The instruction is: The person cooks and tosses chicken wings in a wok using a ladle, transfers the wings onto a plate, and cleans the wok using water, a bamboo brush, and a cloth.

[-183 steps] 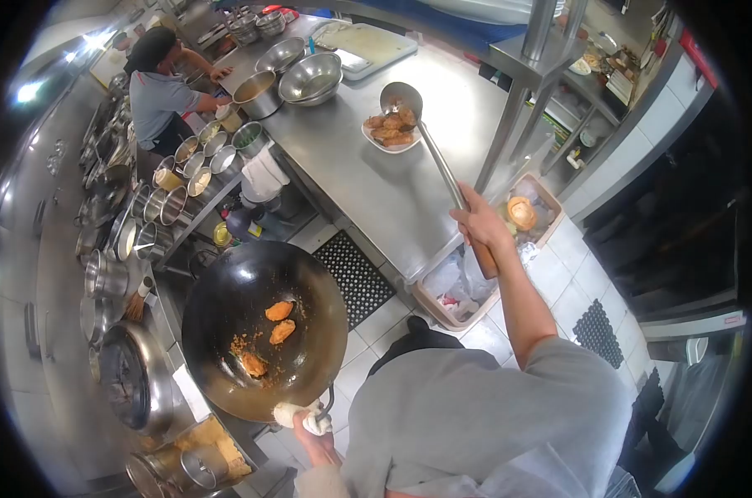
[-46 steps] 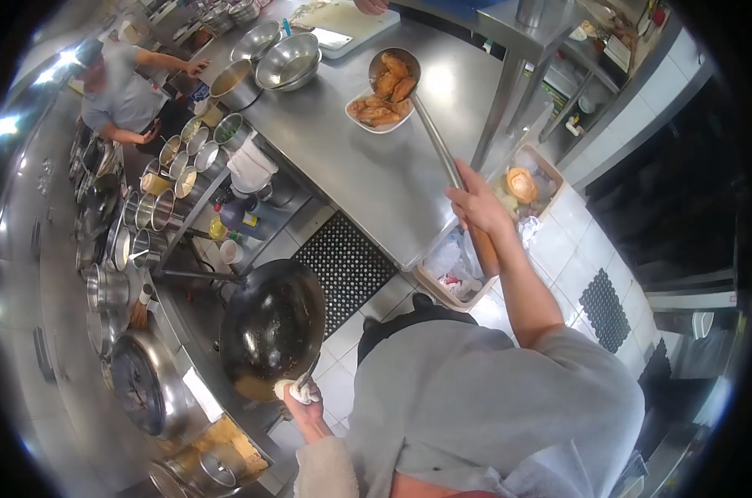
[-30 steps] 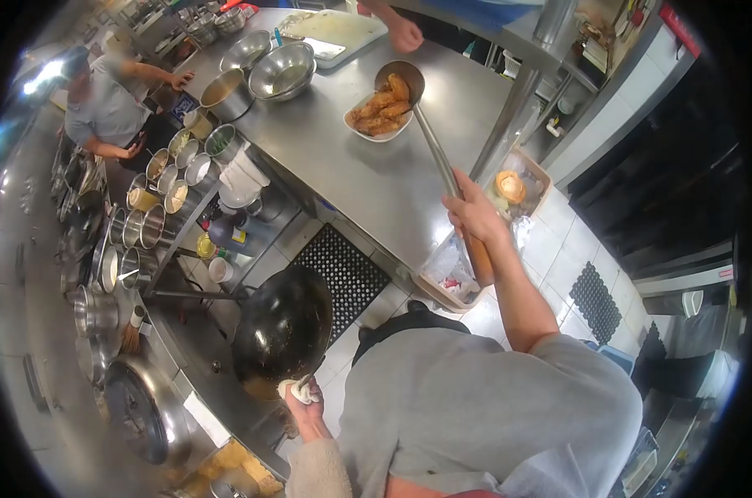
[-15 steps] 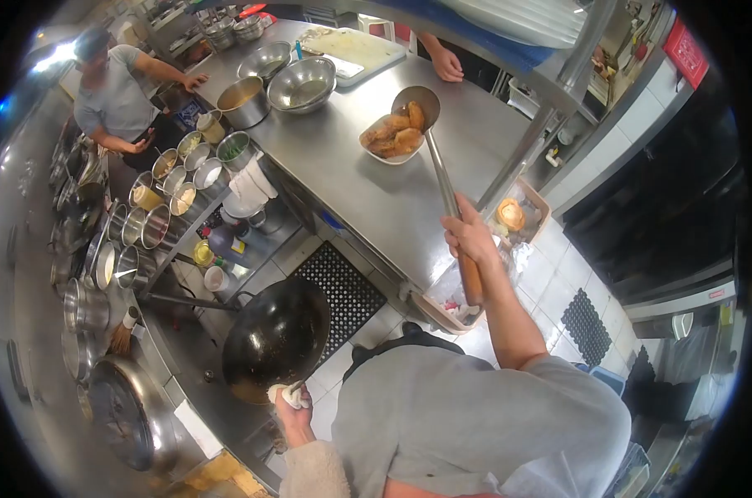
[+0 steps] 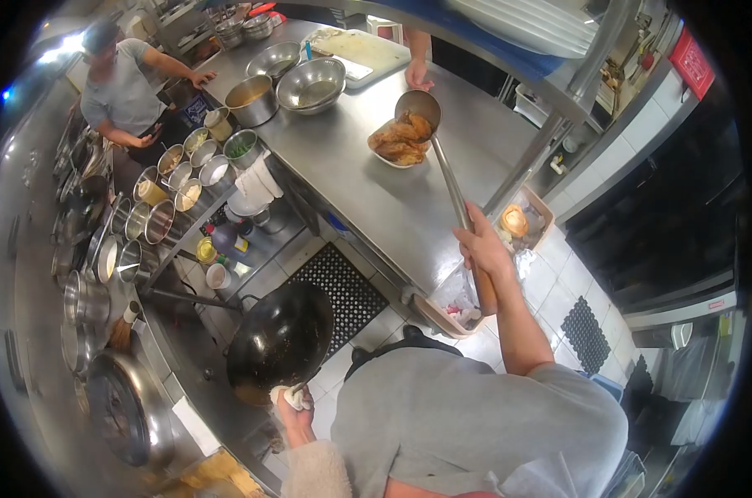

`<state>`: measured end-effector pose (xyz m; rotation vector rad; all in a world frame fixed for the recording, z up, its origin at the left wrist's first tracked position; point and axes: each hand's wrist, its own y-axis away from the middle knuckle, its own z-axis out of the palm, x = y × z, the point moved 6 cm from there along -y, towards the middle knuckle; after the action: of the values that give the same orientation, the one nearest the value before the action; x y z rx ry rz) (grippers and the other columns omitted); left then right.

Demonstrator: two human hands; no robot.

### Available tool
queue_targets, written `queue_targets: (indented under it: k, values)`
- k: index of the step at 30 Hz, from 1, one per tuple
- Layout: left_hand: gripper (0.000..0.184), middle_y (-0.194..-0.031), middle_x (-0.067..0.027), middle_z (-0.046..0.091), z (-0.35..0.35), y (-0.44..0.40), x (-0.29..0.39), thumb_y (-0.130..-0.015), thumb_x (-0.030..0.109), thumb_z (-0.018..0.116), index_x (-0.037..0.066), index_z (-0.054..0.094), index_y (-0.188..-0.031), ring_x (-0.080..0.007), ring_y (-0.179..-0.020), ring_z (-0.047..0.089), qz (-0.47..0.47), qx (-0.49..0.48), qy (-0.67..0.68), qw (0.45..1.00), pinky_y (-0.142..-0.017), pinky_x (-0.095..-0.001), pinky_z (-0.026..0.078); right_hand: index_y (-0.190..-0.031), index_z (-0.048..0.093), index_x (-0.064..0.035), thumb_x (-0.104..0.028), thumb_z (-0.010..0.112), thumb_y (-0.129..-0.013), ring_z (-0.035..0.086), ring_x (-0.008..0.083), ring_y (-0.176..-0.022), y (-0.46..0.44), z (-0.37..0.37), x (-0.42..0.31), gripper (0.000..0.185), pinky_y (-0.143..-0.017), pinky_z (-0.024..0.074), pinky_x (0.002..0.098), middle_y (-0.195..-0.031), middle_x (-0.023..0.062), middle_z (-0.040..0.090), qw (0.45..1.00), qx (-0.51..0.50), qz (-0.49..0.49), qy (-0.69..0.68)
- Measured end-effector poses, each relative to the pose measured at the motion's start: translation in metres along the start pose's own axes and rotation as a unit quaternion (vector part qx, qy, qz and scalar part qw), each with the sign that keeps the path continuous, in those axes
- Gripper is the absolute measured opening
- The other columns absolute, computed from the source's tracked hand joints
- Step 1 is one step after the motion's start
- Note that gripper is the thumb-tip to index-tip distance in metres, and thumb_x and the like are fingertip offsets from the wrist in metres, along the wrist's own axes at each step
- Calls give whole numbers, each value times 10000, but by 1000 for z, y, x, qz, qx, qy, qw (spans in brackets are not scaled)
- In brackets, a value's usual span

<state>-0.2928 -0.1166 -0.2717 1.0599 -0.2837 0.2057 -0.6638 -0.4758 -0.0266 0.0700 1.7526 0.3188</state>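
My right hand (image 5: 485,242) is closed around the shaft of a long wok ladle (image 5: 449,174), whose wooden handle end sticks out below it. The ladle's round bowl (image 5: 417,106) is tipped over a white dish heaped with browned fried pieces (image 5: 401,141) on the steel counter. Only the dish's near rim shows. Low at my left side, my left hand (image 5: 295,412) grips the handle of a black wok (image 5: 280,344) through a folded white cloth (image 5: 289,397). The wok is tilted and has oily streaks inside.
Another person's hand (image 5: 419,76) reaches over the counter's far side, close to the ladle bowl. A person in grey (image 5: 127,87) stands at the left. Several seasoning pots (image 5: 218,172), steel colanders (image 5: 311,85) and a cutting board (image 5: 376,51) are around. An overhead shelf (image 5: 558,91) hangs at right.
The ladle bowl has turned further over the dish, and the fried pieces are heaped differently. The other person's hand has come closer to the ladle. My left hand still holds the wok.
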Motion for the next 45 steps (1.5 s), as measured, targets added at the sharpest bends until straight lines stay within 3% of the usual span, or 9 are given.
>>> queue_targets:
  k: [13, 16, 19, 28, 31, 34, 37, 40, 45]
  values:
    - [206, -756, -81, 630, -5, -2, -4, -813, 211, 463, 57, 576, -890, -169, -616, 599, -13, 18, -6, 1000, -416, -235, 447, -1392, 280, -21, -70, 528, -810, 512, 193, -454, -6, -6, -3, 634, -427, 444, 339, -735, 162, 562, 991, 13, -6, 132]
    - [205, -752, -80, 631, -5, -2, -6, -808, 208, 458, 61, 575, -890, -173, -614, 599, -18, 5, -6, 1000, -412, -238, 440, -1393, 292, -35, -77, 534, -804, 571, 242, -546, -20, -9, 3, 637, -522, 482, 365, -858, 218, 605, 948, 98, -170, 251]
    - [186, -733, -78, 626, 0, 6, -7, -796, 196, 458, 67, 568, -873, -178, -595, 593, -12, 1, -12, 1000, -406, -241, 434, -1390, 304, -41, -89, 541, -800, 609, 279, -664, -25, -12, 10, 637, -641, 496, 384, -971, 246, 609, 979, 39, -42, 194]
    - [128, -621, -59, 548, 23, 57, -6, -748, 196, 465, 79, 517, -750, -165, -456, 513, 28, -62, -68, 995, -380, -263, 405, -1392, 306, -21, -54, 562, -775, 592, 322, -1018, -29, -17, 18, 669, -866, 452, 361, -1172, 237, 561, 933, 69, -193, 297]
    - [191, -677, -96, 581, 35, 73, -2, -748, 206, 472, 56, 535, -847, -179, -480, 531, 64, -37, -89, 993, -380, -273, 414, -1395, 301, -59, -77, 554, -779, 473, 433, -1147, -41, -29, 32, 667, -945, 393, 435, -1210, 283, 518, 945, 46, -197, 255]
    - [216, -714, -112, 597, 47, 85, -2, -746, 186, 492, 42, 531, -902, -190, -521, 567, 98, -37, -92, 990, -388, -282, 437, -1396, 297, -60, -64, 550, -789, 570, 395, -1038, -51, -38, 38, 658, -871, 451, 409, -1143, 258, 568, 941, 60, -209, 261]
    - [224, -713, -125, 595, 79, 108, -3, -750, 175, 499, 31, 516, -921, -193, -507, 567, 132, -21, -105, 985, -373, -275, 435, -1393, 305, -58, -51, 542, -804, 611, 307, -904, -56, -44, 41, 636, -786, 482, 362, -1036, 213, 593, 991, -21, 13, 131]
    - [236, -720, -130, 600, 109, 121, -8, -758, 198, 500, 45, 503, -938, -205, -516, 574, 150, -27, -108, 982, -370, -273, 436, -1388, 316, -58, -47, 533, -818, 576, 206, -696, -70, -46, 50, 609, -620, 484, 320, -920, 165, 576, 986, 3, -127, 105]
    - [242, -732, -130, 606, 152, 132, -18, -766, 206, 502, 44, 509, -947, -219, -548, 591, 171, -68, -104, 977, -386, -284, 453, -1385, 318, -52, -49, 533, -821, 502, 161, -503, -81, -55, 52, 603, -460, 425, 311, -848, 144, 568, 986, -22, -147, 71]
